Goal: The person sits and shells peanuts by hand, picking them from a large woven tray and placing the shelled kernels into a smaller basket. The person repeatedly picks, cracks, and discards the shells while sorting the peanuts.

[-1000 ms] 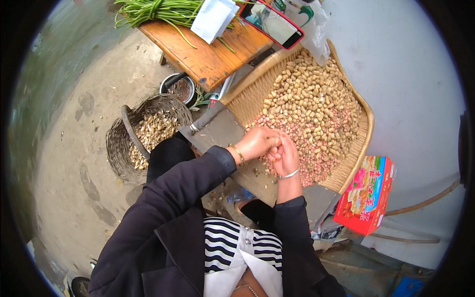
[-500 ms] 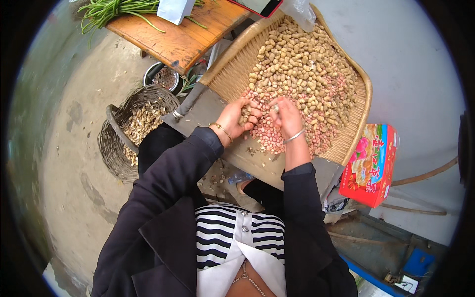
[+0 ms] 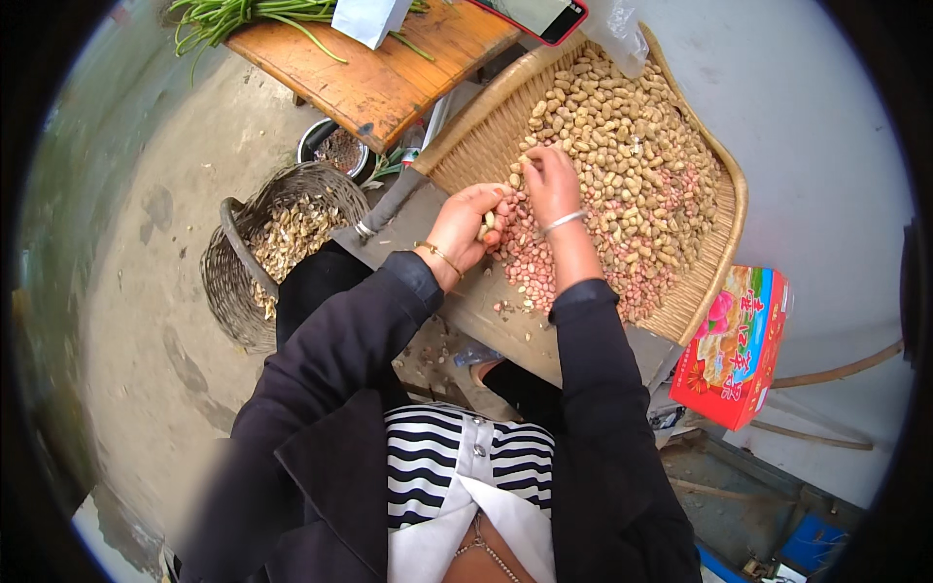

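Observation:
A wide woven tray (image 3: 719, 175) holds a heap of tan unshelled peanuts (image 3: 622, 126), with pink shelled kernels (image 3: 544, 267) piled at its near side. My left hand (image 3: 465, 228) hovers at the tray's near left rim, fingers closed on a peanut shell piece. My right hand (image 3: 547, 185) reaches over the heap, its fingertips pinching an unshelled peanut (image 3: 525, 160). Both wrists wear bracelets.
A round wicker basket (image 3: 233, 282) with empty shells stands on the ground at my left. Behind it is a metal bowl (image 3: 335, 151) and a wooden bench (image 3: 389, 78) with green stalks, a white packet and a phone. A red carton (image 3: 734, 350) lies at the right.
My right hand has moved farther up into the unshelled heap and pinched a peanut. My left hand stays near the tray's rim. The view has tilted toward the tray.

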Action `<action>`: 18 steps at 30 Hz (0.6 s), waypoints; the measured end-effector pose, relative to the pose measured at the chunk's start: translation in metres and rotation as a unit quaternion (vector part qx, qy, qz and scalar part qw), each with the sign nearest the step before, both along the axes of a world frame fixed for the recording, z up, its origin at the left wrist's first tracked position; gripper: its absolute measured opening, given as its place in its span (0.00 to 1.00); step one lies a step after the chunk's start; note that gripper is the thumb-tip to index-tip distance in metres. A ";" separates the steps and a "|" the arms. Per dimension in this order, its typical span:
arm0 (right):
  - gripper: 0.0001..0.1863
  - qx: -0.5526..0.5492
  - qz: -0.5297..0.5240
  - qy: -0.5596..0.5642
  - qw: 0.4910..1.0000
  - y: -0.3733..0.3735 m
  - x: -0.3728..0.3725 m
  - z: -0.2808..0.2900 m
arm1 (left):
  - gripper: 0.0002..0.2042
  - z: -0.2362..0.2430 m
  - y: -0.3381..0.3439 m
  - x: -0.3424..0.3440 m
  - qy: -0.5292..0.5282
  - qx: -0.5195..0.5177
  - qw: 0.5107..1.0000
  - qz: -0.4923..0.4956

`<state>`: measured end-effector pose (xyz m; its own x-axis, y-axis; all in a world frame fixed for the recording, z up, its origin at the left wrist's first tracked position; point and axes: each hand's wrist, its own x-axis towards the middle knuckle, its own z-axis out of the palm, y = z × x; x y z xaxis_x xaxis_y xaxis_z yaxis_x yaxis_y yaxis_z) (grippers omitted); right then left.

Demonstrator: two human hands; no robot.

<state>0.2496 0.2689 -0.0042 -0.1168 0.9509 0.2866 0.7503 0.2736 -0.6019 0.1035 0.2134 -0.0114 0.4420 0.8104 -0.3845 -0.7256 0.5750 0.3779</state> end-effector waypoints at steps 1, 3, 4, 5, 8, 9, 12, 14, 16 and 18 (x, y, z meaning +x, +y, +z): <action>0.07 -0.060 -0.009 0.123 0.990 -0.008 0.003 -0.002 | 0.09 0.000 0.000 -0.001 0.000 -0.007 1.000 -0.005; 0.08 -0.163 0.030 0.319 0.933 -0.027 0.008 -0.005 | 0.11 0.001 0.001 -0.002 -0.001 -0.022 1.000 -0.017; 0.08 -0.191 0.044 0.400 0.895 -0.038 0.004 0.000 | 0.12 0.004 -0.001 -0.002 -0.025 -0.011 0.999 -0.032; 0.09 -0.218 0.056 0.480 0.848 -0.048 0.001 0.006 | 0.11 0.006 -0.003 -0.002 -0.044 -0.010 0.998 -0.044; 0.09 -0.254 0.081 0.521 0.811 -0.065 -0.007 0.024 | 0.10 0.009 -0.004 0.002 -0.080 0.004 0.993 -0.081; 0.09 -0.255 0.073 0.524 0.810 -0.068 -0.007 0.027 | 0.10 0.009 -0.006 0.003 -0.074 0.010 0.994 -0.081; 0.07 -0.205 0.064 0.445 0.870 -0.074 -0.004 0.025 | 0.09 0.010 -0.009 0.010 -0.059 0.027 0.994 -0.090; 0.06 -0.153 0.055 0.391 0.906 -0.077 -0.008 0.031 | 0.09 0.010 -0.010 0.010 -0.046 0.036 0.993 -0.101; 0.06 -0.124 0.039 0.305 0.944 -0.080 -0.008 0.036 | 0.10 0.013 -0.012 0.010 -0.035 0.027 0.993 -0.106; 0.06 -0.085 0.033 0.236 0.968 -0.081 -0.008 0.034 | 0.10 0.016 -0.013 0.010 -0.027 0.015 0.994 -0.108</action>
